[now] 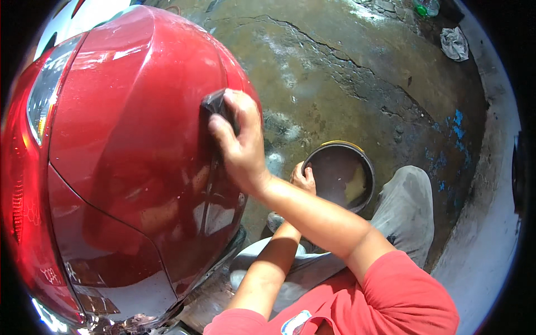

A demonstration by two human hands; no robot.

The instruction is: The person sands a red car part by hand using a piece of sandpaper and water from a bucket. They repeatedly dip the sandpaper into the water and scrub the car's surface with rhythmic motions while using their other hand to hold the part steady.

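Note:
My right hand (243,139) reaches across my left arm to the red car body panel (134,128). Its fingers and thumb pinch a small dark grey pad (214,104) that looks wet and lies against the curved paint. Part of the pad is hidden under the fingers. Lower down, my left hand (303,180) grips the near-left rim of a dark round bucket (371,177). A yellow strip runs along the bucket's far rim. Inside is murky liquid with a pale yellowish patch (355,185); I cannot tell what that patch is.
The car's tail light (44,92) curves along the left. Wet, cracked concrete floor (335,95) lies beyond the bucket. A crumpled pale bag (454,44) and a green-tinged clear bottle (427,8) are at the far right. A pale wall (486,223) bounds the right side.

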